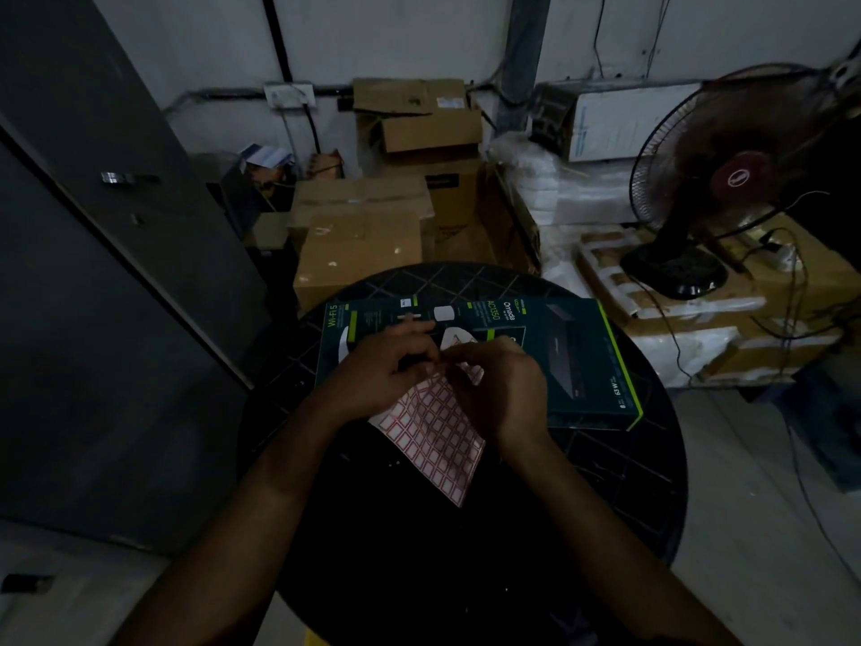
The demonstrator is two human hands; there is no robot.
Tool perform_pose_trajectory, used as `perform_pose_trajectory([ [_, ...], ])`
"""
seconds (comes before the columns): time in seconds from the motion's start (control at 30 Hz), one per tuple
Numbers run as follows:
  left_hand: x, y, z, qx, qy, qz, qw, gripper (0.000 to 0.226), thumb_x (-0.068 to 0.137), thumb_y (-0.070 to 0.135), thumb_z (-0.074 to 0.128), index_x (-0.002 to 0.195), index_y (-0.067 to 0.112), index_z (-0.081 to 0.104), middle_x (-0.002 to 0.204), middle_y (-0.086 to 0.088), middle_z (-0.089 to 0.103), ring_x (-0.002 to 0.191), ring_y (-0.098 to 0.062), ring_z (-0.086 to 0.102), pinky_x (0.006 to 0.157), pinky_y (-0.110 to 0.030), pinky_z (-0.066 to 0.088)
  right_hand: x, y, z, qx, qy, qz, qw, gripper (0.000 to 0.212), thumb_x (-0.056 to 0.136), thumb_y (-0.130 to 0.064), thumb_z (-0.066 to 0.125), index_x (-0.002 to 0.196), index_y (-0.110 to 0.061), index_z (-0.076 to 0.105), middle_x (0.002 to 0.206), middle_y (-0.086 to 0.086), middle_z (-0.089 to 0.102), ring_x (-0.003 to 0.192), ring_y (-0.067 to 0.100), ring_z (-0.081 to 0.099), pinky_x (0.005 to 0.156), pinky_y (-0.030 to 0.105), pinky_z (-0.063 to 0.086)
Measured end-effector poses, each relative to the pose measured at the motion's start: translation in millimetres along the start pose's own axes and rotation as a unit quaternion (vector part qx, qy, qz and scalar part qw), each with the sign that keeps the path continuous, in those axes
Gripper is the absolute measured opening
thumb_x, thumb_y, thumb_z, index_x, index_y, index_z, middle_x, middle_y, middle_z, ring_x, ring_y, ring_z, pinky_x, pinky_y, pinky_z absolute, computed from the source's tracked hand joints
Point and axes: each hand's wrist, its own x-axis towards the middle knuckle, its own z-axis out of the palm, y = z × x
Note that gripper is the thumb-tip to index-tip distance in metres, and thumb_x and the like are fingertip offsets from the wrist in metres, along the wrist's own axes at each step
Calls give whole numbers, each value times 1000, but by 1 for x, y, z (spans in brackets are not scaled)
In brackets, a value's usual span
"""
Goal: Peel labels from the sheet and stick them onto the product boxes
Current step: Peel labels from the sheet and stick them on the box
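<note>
Both my hands are busy above the round black table (605, 482), at the top edge of the label sheet (433, 440). My left hand (377, 370) pinches the sheet near its upper corner, fingers curled around the paper. My right hand (501, 389) is also curled, and its fingertips meet the left ones at the same edge; I think they are picking at one small label, but the light is weak and I cannot see the label itself. The sheet hangs down toward me, with its rows of red-framed labels visible.

Two product boxes lie flat just behind my hands: a dark green one (372, 319) on the left and another (582, 361) on the right, side by side.

To do this step well, I should bend the backing paper a little, so the corner of the label rises by itself, then lift it with a nail, slowly. I should touch only the edge of the glue side, and keep the sheet tight with the left hand so that it does not tear.
</note>
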Motion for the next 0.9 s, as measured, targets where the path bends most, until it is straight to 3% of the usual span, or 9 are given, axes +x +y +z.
perform_pose_trajectory([
  [0.27, 2, -1, 0, -11, 20, 5, 1000, 9, 94, 25, 62, 94, 33, 66, 148, 6, 47, 145, -15, 29, 114, -37, 31, 2, 8, 5, 18, -10, -9, 1000, 18, 88, -21, 66, 103, -28, 73, 100, 1, 71, 88, 19, 66, 70, 40, 59],
  [0.37, 3, -1, 0, 0, 29, 6, 1000, 7, 94, 22, 62, 97, 25, 68, 146, 4, 49, 144, -14, 30, 111, -28, 29, 4, 8, 1, 39, -19, -30, 999, 14, 89, -22, 65, 102, -24, 70, 100, -1, 70, 92, 18, 64, 69, 43, 58],
  [0.53, 2, 0, 0, 3, 18, 3, 1000, 10, 94, 22, 62, 100, 25, 70, 149, 5, 45, 144, -14, 28, 110, -26, 25, 6, 10, -3, 9, -24, -52, 998, 17, 84, -34, 72, 100, -28, 71, 100, -7, 71, 94, 13, 61, 70, 34, 55],
  [0.73, 2, -2, 1, 4, 7, -2, 1000, 11, 93, 25, 64, 97, 33, 69, 151, 4, 43, 145, -17, 29, 115, -39, 30, 5, 8, 0, 15, -10, -72, 997, 10, 84, -20, 72, 93, -22, 76, 97, -4, 72, 82, 14, 67, 66, 37, 58],
  [0.9, 1, 0, 0, 5, 11, -6, 1000, 10, 94, 28, 63, 100, 29, 70, 147, 5, 48, 144, -13, 29, 113, -33, 31, 7, 8, -8, 10, -52, -73, 996, 12, 89, -19, 65, 100, -22, 69, 100, -3, 66, 84, 17, 65, 65, 40, 57],
])
